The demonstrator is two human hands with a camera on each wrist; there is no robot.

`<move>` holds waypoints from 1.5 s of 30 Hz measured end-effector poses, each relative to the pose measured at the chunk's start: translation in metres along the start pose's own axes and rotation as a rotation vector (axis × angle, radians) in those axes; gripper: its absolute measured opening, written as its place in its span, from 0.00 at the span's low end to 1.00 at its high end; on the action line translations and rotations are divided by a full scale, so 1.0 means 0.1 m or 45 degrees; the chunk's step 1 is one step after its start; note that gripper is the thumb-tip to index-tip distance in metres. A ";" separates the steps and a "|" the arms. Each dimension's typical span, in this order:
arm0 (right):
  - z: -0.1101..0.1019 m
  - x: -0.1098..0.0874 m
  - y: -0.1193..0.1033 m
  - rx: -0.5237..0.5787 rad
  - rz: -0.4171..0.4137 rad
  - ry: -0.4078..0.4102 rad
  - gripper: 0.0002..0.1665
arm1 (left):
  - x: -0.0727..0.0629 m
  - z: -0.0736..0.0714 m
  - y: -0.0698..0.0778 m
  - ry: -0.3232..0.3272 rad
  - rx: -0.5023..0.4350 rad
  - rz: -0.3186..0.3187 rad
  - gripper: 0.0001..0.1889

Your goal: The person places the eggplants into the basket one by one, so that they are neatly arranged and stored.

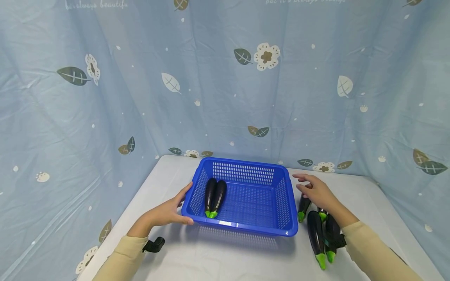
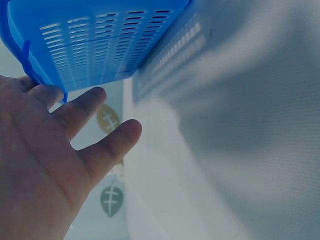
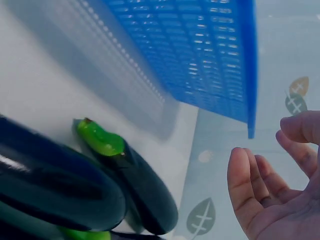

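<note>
A blue plastic basket [image 1: 242,225] with slotted sides stands on the white table. Two dark eggplants [image 1: 219,194] lie side by side along its left side, green stems toward the front. At its left front corner is my left hand [image 1: 168,210], fingers spread along the rim and thumb near the front edge; in the left wrist view its fingertips meet the blue rim. My right hand [image 1: 318,193] hovers beside the right rim, fingers loosely bent, nothing between them. Beneath it and the forearm lie several more eggplants [image 1: 315,232], partly hidden; the right wrist view shows one eggplant [image 3: 147,192] close by.
A blue curtain [image 1: 218,97] printed with leaves and flowers hangs behind and along both sides of the white table [image 1: 225,259]. Black wrist straps with a camera mount [image 1: 154,245] sit at the sleeve cuffs.
</note>
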State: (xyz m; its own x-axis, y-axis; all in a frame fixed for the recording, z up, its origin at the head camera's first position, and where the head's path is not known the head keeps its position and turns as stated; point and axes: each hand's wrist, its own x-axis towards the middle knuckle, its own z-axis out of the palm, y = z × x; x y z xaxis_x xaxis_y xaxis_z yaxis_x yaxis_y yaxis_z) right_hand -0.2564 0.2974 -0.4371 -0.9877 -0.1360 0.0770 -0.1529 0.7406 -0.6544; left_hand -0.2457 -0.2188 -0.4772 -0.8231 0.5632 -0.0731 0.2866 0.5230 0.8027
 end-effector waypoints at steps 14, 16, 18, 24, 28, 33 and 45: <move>0.01 -0.11 0.21 0.024 -0.017 0.020 0.26 | 0.00 0.00 0.00 0.002 -0.009 -0.008 0.67; 0.02 -0.13 0.23 0.037 0.002 0.016 0.26 | 0.00 0.00 0.00 0.004 -0.004 -0.013 0.67; 0.02 -0.15 0.24 0.041 0.015 0.012 0.26 | 0.00 0.01 0.00 0.006 0.001 -0.019 0.67; 0.00 -0.24 0.32 0.023 0.023 0.027 0.26 | 0.01 0.01 0.00 0.005 0.012 -0.024 0.67; -0.01 -0.28 0.39 0.021 0.031 0.033 0.25 | 0.00 0.01 0.00 0.009 0.004 -0.033 0.67; 0.02 -0.29 0.47 0.036 0.073 0.022 0.25 | -0.01 0.00 0.00 0.012 -0.009 -0.031 0.67; -0.01 -0.39 0.64 0.006 0.087 0.046 0.26 | 0.00 0.01 -0.01 0.009 -0.021 -0.013 0.67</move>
State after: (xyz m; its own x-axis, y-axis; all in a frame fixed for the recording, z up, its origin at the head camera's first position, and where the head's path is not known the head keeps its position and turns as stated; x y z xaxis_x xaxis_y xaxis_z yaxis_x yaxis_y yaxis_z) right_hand -0.2281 0.3509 -0.4815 -0.9963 -0.0615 0.0593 -0.0854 0.7441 -0.6625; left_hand -0.2454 -0.2187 -0.4792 -0.8292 0.5535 -0.0772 0.2701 0.5178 0.8118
